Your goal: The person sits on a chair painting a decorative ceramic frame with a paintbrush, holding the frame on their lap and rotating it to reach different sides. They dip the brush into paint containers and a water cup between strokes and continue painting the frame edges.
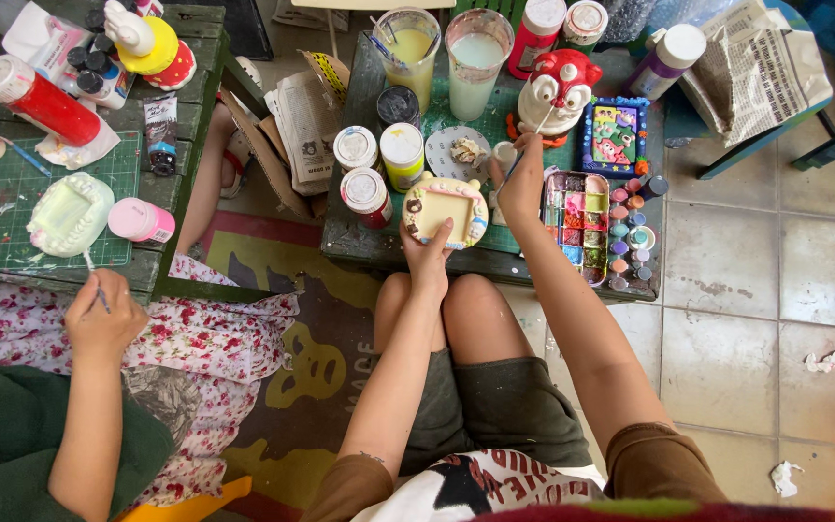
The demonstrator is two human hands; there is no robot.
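My left hand [427, 253] grips the lower edge of a pale yellow plaster frame [445, 208] with small painted figures, resting at the near edge of a green wooden table [359, 242]. My right hand [521, 179] holds a thin paintbrush [526, 145] upright, its tip up by a red and white plaster figure [560, 89]. A paint palette box [579, 222] with many colour wells lies just right of that hand, a row of small paint pots [627, 227] beside it.
Two cups of cloudy water [443, 58] and several paint jars [369, 164] stand on the table. At left another person's hand [100, 314] holds a brush over a white plaster frame [70, 215] on a second table. Tiled floor lies to the right.
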